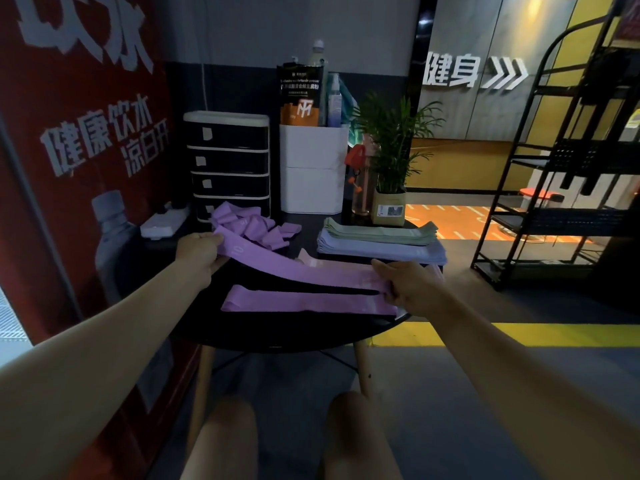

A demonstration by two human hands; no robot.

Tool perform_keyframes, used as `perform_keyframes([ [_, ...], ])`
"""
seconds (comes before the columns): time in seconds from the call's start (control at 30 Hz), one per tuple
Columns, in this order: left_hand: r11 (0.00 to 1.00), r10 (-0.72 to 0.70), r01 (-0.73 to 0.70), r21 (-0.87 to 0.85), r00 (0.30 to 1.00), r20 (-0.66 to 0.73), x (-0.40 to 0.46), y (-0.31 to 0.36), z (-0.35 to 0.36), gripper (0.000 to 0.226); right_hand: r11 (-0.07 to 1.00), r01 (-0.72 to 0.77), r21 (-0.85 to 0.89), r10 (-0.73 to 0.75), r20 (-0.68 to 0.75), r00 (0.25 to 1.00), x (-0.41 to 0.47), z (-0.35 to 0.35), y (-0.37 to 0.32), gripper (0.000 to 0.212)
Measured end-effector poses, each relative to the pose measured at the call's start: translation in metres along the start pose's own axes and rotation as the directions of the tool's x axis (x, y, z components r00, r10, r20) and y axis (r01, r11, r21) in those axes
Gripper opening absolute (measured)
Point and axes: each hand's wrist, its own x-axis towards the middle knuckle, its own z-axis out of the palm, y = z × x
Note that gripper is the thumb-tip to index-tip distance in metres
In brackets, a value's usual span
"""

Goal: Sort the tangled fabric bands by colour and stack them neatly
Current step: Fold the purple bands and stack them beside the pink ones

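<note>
Your left hand [201,251] grips one end of a purple band [294,266], fingers curled over its top edge and thumb beneath, while your right hand [403,284] pinches the other end, fingers folded down over the fabric. The hands are well apart, and the band is stretched between them with its long axis running from your upper left down to your lower right, the left end raised off the round black table [277,332]. Just below that band, on your side of it, a second purple band [304,301] lies flat on the tabletop, its long axis running left to right and its right end tucked under your right hand. Beyond your left hand a tangled purple heap [256,225] sits loose, nearly touching the raised end. Beyond your right hand a green stack [381,232] rests on a blue-grey stack [381,249], both laid lengthwise left to right and reaching the far right rim of the table. A pink band [308,259] peeks out behind the stretched one. Bare tabletop shows nearest you, below the flat band, and the table's right edge curves away just beside your right wrist.
</note>
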Motion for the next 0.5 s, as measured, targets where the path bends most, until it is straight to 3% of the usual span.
perform_keyframes([
  [0.07, 1.0, -0.02, 0.02, 0.002, 1.0, 0.0, -0.001, -0.003, -0.001, 0.012, 0.999, -0.01, 0.035, 0.01, -0.007, 1.0, -0.001, -0.001, 0.001, 0.035],
  [0.2, 0.999, -0.035, 0.035, 0.031, 0.999, 0.002, -0.001, -0.009, -0.001, 0.034, 0.998, -0.009, 0.058, 0.012, -0.052, 0.999, -0.006, 0.0, 0.005, 0.036],
  [0.3, 0.999, -0.033, 0.033, 0.028, 0.999, -0.011, -0.003, -0.012, -0.001, 0.036, 0.989, -0.074, 0.129, 0.07, 0.034, 0.997, -0.005, -0.003, 0.007, 0.023],
  [0.37, 0.999, -0.037, 0.037, 0.027, 0.999, -0.013, -0.001, -0.013, -0.004, 0.036, 0.992, -0.106, 0.072, 0.102, 0.064, 0.993, -0.007, -0.006, 0.008, 0.016],
  [0.5, 0.999, -0.039, 0.039, 0.025, 0.999, -0.005, 0.001, -0.016, -0.007, 0.027, 0.995, -0.033, -0.093, 0.019, -0.147, 0.989, -0.009, -0.009, 0.008, 0.029],
])
